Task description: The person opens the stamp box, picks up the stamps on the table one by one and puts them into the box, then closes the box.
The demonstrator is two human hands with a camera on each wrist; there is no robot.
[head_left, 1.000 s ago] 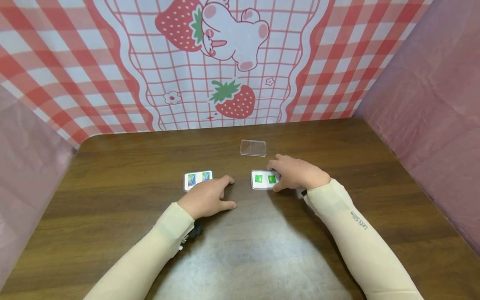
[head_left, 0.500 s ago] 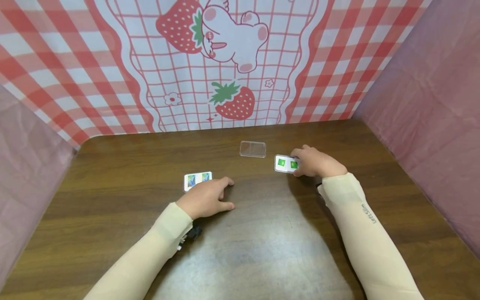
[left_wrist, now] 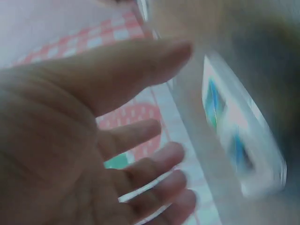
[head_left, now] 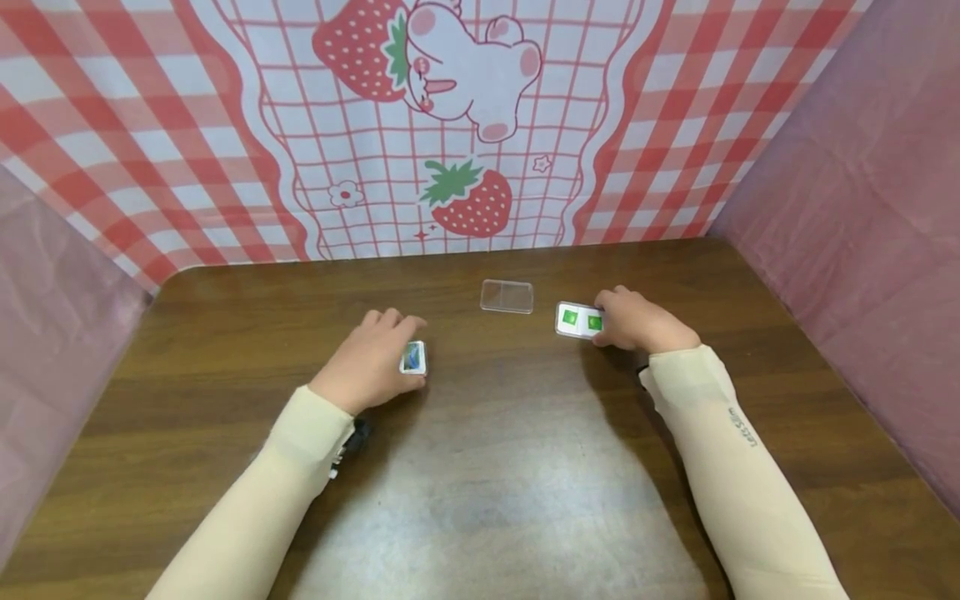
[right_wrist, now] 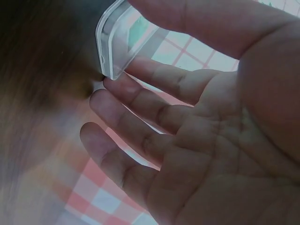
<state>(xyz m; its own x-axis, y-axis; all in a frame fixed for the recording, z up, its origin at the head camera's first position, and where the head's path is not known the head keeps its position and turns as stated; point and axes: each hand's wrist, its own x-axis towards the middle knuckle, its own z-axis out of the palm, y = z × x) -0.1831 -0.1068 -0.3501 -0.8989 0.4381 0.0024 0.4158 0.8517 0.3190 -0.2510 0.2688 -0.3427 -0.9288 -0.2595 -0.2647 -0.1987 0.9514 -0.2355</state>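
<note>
1. Right hand (head_left: 637, 323) sits right of centre in the head view, pinching the green card (head_left: 580, 321) by its right end; in the right wrist view the thumb is on top and the fingers (right_wrist: 159, 89) underneath, spread a little, with the card (right_wrist: 123, 35) clamped between them.

2. That green card runs its long axis left to right, sticking out from the fingertips toward the frame's centre. It seems tipped a little off the table (head_left: 525, 467), though I cannot tell how far.

3. Just to its left, close but apart, lies the clear plate (head_left: 507, 297), flat, long axis also left to right. The right hand is plainly the nearer one to it; the free left end of the green card points at it.

4. Left hand (head_left: 371, 367) is left of centre, resting over the blue card (head_left: 414, 357). Only the card's right end peeks out past the fingertips.

5. In the left wrist view the fingers (left_wrist: 140, 140) are loosely curled and apart, and the blue card (left_wrist: 234, 136) shows blurred off to the right of the thumb. Whether the hand truly grips it, I cannot tell.

6. Looks: the green card is white, rounded at the corners, with two green squares side by side. The blue card is white too, with blue-green pictures. The plate is see-through, split by a faint middle line.
</note>
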